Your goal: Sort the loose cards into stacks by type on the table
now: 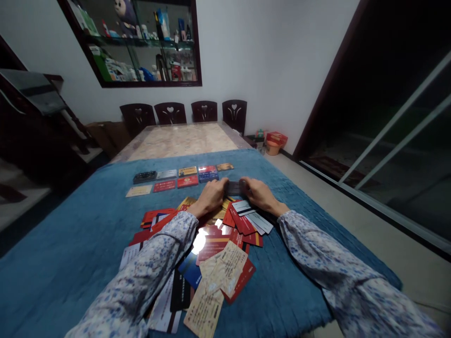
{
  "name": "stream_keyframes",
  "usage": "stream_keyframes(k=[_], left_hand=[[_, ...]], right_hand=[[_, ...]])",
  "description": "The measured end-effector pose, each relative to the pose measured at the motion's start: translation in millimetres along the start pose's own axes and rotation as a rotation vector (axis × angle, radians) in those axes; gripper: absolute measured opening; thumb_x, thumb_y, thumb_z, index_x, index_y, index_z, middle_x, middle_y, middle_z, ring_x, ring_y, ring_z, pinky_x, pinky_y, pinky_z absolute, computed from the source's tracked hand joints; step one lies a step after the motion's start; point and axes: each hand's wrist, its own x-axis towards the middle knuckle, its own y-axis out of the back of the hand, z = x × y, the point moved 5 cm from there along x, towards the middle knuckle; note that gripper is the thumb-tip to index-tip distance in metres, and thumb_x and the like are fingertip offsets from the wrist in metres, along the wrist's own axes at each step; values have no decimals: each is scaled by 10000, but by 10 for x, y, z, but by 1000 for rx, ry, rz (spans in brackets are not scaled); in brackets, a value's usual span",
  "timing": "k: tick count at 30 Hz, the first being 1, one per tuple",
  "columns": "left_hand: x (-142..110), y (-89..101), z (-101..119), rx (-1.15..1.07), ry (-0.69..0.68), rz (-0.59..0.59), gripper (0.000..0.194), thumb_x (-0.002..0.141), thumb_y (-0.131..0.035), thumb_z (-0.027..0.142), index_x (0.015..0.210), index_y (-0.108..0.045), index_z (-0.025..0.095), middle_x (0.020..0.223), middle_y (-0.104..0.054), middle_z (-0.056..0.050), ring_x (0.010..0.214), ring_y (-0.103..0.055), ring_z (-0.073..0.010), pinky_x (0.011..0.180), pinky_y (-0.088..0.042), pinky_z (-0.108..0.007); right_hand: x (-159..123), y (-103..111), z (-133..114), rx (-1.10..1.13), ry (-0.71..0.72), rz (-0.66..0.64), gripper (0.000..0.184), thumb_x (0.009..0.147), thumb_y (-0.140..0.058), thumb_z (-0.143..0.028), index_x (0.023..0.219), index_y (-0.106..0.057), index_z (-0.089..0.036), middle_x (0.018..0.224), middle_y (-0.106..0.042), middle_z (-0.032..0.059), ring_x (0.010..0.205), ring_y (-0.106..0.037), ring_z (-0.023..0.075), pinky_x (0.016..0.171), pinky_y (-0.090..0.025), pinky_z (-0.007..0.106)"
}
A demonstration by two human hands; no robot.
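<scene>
Both my hands grip the short ends of a dark card point(234, 188), perhaps a small stack of them, just beyond a loose heap. My left hand point(212, 193) has its fingers closed on the left end, my right hand point(260, 192) on the right end. Under my wrists spreads the pile of cards point(213, 244), red, gold, white, blue and black, overlapping at many angles. Farther off, cards lie sorted in two rows: a black stack point(145, 176), a silver card point(166, 174), a yellow card point(187, 171), a red card point(188, 181) and several others.
A blue cloth point(88, 225) covers the near part of the table, and its bare marble-patterned top point(186, 138) shows beyond. Several dark chairs point(170, 113) stand at the far end. A red-and-orange bucket point(273, 147) sits on the floor to the right.
</scene>
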Motion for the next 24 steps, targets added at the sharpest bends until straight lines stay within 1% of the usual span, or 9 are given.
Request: stream_keyframes(k=[3, 8, 12, 14, 16, 19, 24], left_hand=[[20, -16, -40, 4, 3, 14, 476, 883, -499, 54, 1339, -568, 168, 1043, -692, -130, 982, -651, -287, 883, -505, -385], [-6, -67, -80, 10, 2, 4, 501, 868, -496, 48, 1349, -573, 165, 1076, -708, -139, 1005, -657, -286, 900, -513, -389], [-20, -106, -123, -29, -13, 6, 551, 870, -520, 65, 1410, -541, 175, 1129, -720, -134, 1051, -659, -280, 926, -515, -387], [-12, -127, -146, -56, -17, -4, 561, 886, -536, 94, 1441, -521, 172, 1178, -717, -139, 1084, -656, -281, 942, -516, -391], [2, -148, -167, -73, -13, -27, 564, 897, -556, 121, 1458, -508, 163, 1221, -707, -147, 1116, -648, -288, 963, -514, -404], [23, -166, -194, -86, 2, -53, 586, 895, -587, 138, 1473, -491, 153, 1274, -682, -163, 1162, -624, -303, 994, -500, -435], [48, -173, -237, -123, 13, -47, 622, 859, -624, 130, 1464, -487, 172, 1254, -660, -144, 1179, -592, -299, 1014, -484, -450]], right_hand=[[39, -37, -1, 6, -4, 7, 364, 968, -515, -145, 1320, -598, -183, 1027, -756, 101, 898, -673, 230, 785, -449, 297], [47, -74, 16, 16, 6, 17, 354, 942, -549, -140, 1287, -617, -188, 1015, -758, 99, 901, -673, 232, 788, -449, 303], [42, -90, 47, 31, 41, 0, 422, 891, -636, -160, 1310, -612, -207, 1031, -759, 91, 938, -672, 244, 807, -466, 318], [44, -114, 72, 40, 39, -23, 484, 881, -661, -166, 1358, -593, -205, 1083, -758, 104, 980, -671, 253, 834, -479, 336], [50, -142, 93, 52, 36, -40, 530, 881, -668, -163, 1402, -572, -187, 1173, -744, 137, 1044, -663, 269, 877, -490, 365], [61, -183, 111, 63, 47, -52, 556, 887, -669, -158, 1432, -558, -162, 1259, -711, 176, 1117, -641, 289, 926, -493, 401], [76, -208, 124, 44, 81, -50, 564, 893, -686, -187, 1439, -547, -152, 1238, -694, 180, 1115, -617, 298, 934, -488, 414]])
